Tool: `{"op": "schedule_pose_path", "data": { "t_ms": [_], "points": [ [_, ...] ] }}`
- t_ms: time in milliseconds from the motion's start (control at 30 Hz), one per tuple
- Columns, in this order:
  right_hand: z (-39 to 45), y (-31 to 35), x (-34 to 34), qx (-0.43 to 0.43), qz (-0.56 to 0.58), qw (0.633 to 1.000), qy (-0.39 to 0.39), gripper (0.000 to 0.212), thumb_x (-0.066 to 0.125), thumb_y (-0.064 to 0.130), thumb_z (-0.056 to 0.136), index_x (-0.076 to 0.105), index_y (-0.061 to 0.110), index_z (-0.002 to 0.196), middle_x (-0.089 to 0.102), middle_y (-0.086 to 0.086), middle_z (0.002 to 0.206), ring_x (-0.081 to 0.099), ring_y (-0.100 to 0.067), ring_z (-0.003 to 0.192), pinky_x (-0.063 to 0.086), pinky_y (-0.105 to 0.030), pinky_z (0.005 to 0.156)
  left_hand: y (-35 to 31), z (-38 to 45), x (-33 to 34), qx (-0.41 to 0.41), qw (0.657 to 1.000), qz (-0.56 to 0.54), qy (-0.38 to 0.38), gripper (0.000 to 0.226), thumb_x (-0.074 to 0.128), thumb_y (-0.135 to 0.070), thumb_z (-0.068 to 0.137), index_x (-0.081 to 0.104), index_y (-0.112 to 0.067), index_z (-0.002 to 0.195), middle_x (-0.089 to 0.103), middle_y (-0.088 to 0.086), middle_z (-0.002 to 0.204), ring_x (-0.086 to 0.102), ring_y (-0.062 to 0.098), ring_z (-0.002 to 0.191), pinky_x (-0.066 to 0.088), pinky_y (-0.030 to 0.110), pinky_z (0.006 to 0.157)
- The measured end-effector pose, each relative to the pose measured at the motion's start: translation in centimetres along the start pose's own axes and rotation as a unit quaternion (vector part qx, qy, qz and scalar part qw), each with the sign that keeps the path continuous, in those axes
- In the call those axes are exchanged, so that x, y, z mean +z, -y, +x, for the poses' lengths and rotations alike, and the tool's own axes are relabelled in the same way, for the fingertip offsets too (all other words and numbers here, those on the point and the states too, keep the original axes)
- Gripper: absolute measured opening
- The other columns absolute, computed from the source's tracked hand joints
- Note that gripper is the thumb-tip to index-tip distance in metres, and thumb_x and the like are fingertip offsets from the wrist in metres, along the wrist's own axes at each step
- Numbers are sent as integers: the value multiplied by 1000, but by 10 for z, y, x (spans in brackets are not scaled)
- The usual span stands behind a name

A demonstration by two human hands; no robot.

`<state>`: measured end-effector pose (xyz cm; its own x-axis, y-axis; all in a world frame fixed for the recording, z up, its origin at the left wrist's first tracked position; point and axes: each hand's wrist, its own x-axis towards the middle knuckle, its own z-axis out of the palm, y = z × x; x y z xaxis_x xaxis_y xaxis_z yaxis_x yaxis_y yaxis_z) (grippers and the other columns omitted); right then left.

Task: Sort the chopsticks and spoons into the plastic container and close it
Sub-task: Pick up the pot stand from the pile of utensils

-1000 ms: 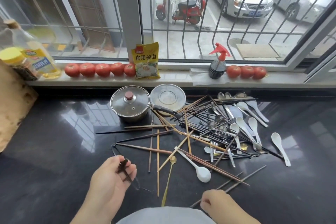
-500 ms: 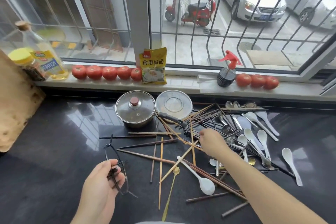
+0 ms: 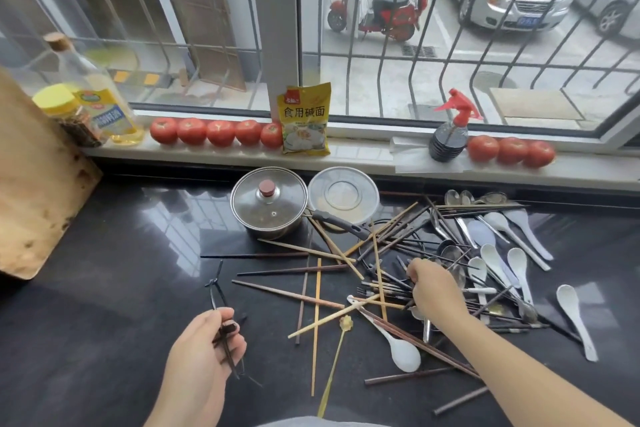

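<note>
Chopsticks [image 3: 346, 255] and spoons [image 3: 498, 263] lie in a crossed heap on the dark counter [image 3: 104, 236], spreading from the pot [image 3: 269, 203] toward the right. The chopsticks are a mix of pale wooden, reddish-brown and thin black ones; several point toward the person. White ceramic spoons sit at the heap's right side, 1 of them [image 3: 576, 321] lying apart at the far right, and another white spoon [image 3: 398, 345] lies near the front among brown chopsticks. Metal spoons [image 3: 460, 199] gather at the back right, and a slim gold spoon [image 3: 337, 354] points toward the person. The container [image 3: 343, 193], a round clear plastic tub, stands open just right of the pot, against the back edge of the counter, with the pot's black handle running below its rim. The left hand [image 3: 204, 360] is curled round a few dark chopsticks [image 3: 221, 315], whose tips stick up and splay above the fingers. The right hand [image 3: 433, 291] reaches into the middle of the heap, fingers bent down onto thin black sticks; whether it actually pinches 1 I cannot tell. The 2 hands are well apart. On the sill stand 5 tomatoes [image 3: 216, 132] left of a yellow packet [image 3: 304, 121], 3 more tomatoes [image 3: 510, 151] right of a spray bottle [image 3: 448, 135], and an oil bottle [image 3: 100, 94] with a yellow-lidded jar [image 3: 65, 114] at the far left. A wooden board [image 3: 31, 184] leans at the left edge.
</note>
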<state>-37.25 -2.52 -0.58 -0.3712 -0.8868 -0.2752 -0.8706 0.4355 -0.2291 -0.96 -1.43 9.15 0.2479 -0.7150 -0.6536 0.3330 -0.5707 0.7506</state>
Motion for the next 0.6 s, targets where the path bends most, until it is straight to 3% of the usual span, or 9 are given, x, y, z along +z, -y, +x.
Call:
{"op": "schedule_pose_path", "data": {
  "t_ms": [67, 133, 200, 300, 367, 500, 600],
  "points": [
    [11, 1, 0, -27, -11, 1000, -3, 34, 48, 6, 94, 64, 22, 119, 65, 1, 115, 58, -24, 112, 48, -36, 94, -5, 1, 4, 8, 1000, 9, 8, 27, 43, -11, 108, 63, -4, 91, 55, 13, 79, 50, 24, 65, 49, 37, 67],
    [20, 8, 4, -62, -43, 996, 42, 33, 48, 24, 102, 59, 19, 134, 61, -3, 129, 51, -26, 121, 44, -38, 103, -7, 1, 8, 12, 1000, 9, 19, 28, 43, -11, 109, 63, -4, 92, 55, 13, 79, 50, 24, 66, 48, 38, 69],
    [22, 21, 11, -75, -79, 991, 75, 37, 48, 39, 102, 58, 18, 131, 59, -4, 129, 47, -27, 121, 43, -41, 102, -7, 2, 9, 10, 1000, 4, 24, 28, 42, -12, 109, 63, -3, 93, 55, 12, 77, 50, 23, 64, 51, 36, 67],
    [18, 45, 23, -64, -127, 988, 57, 50, 48, 59, 96, 61, 18, 121, 61, -4, 120, 48, -27, 114, 43, -42, 96, -3, 0, 8, -3, 1000, -5, 21, 28, 42, -12, 109, 62, -2, 92, 54, 10, 73, 48, 22, 61, 54, 27, 53],
    [13, 61, 30, -17, -110, 993, 39, 63, 49, 69, 89, 60, 16, 121, 61, -5, 120, 50, -28, 117, 40, -43, 100, 0, 0, 5, -13, 1000, -5, 18, 28, 42, -12, 109, 62, -2, 91, 53, 11, 73, 47, 23, 60, 52, 30, 56],
    [11, 78, 38, 47, -61, 997, 31, 50, 61, 51, 89, 50, 15, 123, 63, -6, 128, 51, -30, 127, 33, -43, 109, 5, -4, -3, -30, 999, -5, 13, 30, 42, -12, 109, 61, -2, 88, 53, 14, 73, 47, 22, 53, 47, 33, 62],
    [11, 76, 27, 50, -18, 997, 49, 36, 59, 42, 83, 56, 18, 109, 68, -4, 116, 54, -30, 121, 34, -44, 106, 3, -3, -11, -29, 999, -13, 10, 30, 42, -11, 109, 61, -1, 88, 52, 16, 73, 51, 20, 41, 54, 31, 49]
  ]
}}
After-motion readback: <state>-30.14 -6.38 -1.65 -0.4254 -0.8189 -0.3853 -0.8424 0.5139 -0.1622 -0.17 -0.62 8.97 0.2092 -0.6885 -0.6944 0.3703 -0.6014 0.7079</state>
